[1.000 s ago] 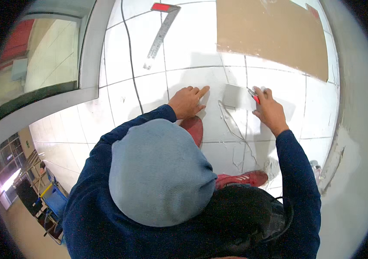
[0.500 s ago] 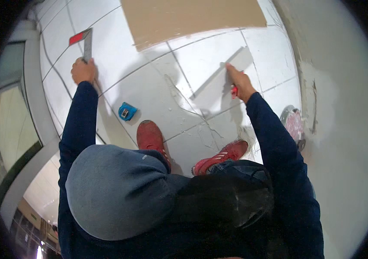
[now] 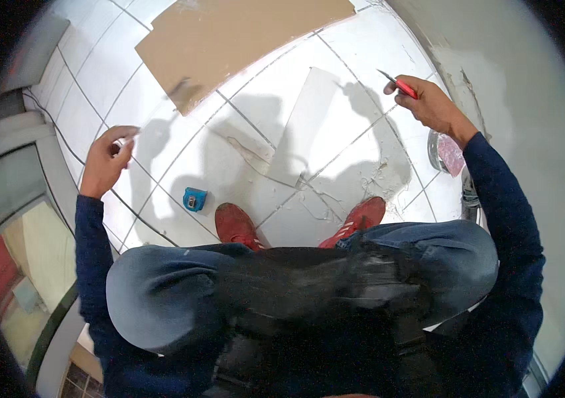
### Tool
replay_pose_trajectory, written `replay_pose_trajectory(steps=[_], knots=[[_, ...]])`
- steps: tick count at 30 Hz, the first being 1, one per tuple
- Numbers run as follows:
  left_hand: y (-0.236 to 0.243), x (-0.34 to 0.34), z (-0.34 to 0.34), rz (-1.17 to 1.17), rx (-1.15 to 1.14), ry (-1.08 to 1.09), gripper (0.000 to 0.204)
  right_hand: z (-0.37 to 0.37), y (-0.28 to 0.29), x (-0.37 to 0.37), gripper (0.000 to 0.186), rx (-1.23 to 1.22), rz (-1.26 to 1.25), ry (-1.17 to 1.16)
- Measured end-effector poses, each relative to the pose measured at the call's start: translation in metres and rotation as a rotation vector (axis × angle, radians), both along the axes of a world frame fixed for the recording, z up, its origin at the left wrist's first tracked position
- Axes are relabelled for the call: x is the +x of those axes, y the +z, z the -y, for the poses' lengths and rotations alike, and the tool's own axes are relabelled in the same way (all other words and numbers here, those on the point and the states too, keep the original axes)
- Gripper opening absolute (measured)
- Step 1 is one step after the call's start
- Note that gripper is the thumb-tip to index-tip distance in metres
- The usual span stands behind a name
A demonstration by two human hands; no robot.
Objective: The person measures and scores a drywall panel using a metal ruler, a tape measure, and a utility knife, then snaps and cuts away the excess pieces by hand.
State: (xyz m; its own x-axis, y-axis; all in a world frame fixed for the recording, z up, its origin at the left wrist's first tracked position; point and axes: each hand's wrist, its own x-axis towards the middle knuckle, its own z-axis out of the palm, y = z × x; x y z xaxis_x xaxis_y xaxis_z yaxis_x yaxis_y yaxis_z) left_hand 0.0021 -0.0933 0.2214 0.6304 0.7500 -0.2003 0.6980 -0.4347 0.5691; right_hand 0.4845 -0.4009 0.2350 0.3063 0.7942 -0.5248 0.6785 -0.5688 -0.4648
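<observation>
moved: since half a second ago, the left grip (image 3: 105, 158) has come away from the square, and the right grip (image 3: 434, 103) has lifted off the strip (image 3: 308, 126) with the cutter (image 3: 406, 88).
left grip: half open, fingers curled, a gap between thumb and fingertips; raised at the left, near the cable (image 3: 138, 217).
right grip: narrow, pinching the cutter's red handle between thumb and fingers; raised at the right, apart from the strip.
cutter: dark tip points up and left; long axis slants from upper left to lower right, into the palm.
strip: flat on the floor (image 3: 362, 46), ahead of the shoes (image 3: 235, 224); long axis runs away from them, far end leaning right.
tape measure (image 3: 194, 199): blue, on the floor near the left shoe.
board (image 3: 243, 40): brown, beyond the strip, long axis rising rightward; a grey blur (image 3: 183, 87) at its near corner is too smeared to name.
count: two grips, one cutter, one strip, one tape measure, one board, two shoes.
</observation>
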Motion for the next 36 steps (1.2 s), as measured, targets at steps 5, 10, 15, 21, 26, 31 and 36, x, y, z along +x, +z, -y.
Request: replay_pose_trajectory(steps=[5,10,15,21,26,31,36], knots=[[0.054,0.146,0.043,-0.25,-0.342,-0.696,0.032,0.008,-0.009,-0.064,0.045,0.116,-0.589,-0.27],[0.019,0.246,0.085,-0.314,-0.243,-1.051,0.029,0.052,-0.074,-0.099,0.026,0.206,-0.786,-0.472],[-0.065,0.272,0.106,0.05,0.258,-1.007,0.027,0.092,-0.151,-0.101,0.021,0.277,-1.031,-0.884],[-0.06,0.285,0.105,0.387,0.038,-0.44,0.022,0.158,-0.172,-0.037,0.019,0.226,-0.957,-0.949],[-0.107,0.268,0.043,-0.008,0.095,0.003,0.044,0.189,-0.189,0.01,0.018,0.47,-0.928,-1.205],[-0.148,0.267,0.195,-0.477,0.117,-0.301,0.11,0.165,-0.193,-0.016,0.017,0.673,-1.009,-1.45],[-0.167,0.249,0.189,-0.219,0.199,-0.419,0.097,0.121,-0.195,-0.085,0.026,0.516,-1.157,-1.346]])
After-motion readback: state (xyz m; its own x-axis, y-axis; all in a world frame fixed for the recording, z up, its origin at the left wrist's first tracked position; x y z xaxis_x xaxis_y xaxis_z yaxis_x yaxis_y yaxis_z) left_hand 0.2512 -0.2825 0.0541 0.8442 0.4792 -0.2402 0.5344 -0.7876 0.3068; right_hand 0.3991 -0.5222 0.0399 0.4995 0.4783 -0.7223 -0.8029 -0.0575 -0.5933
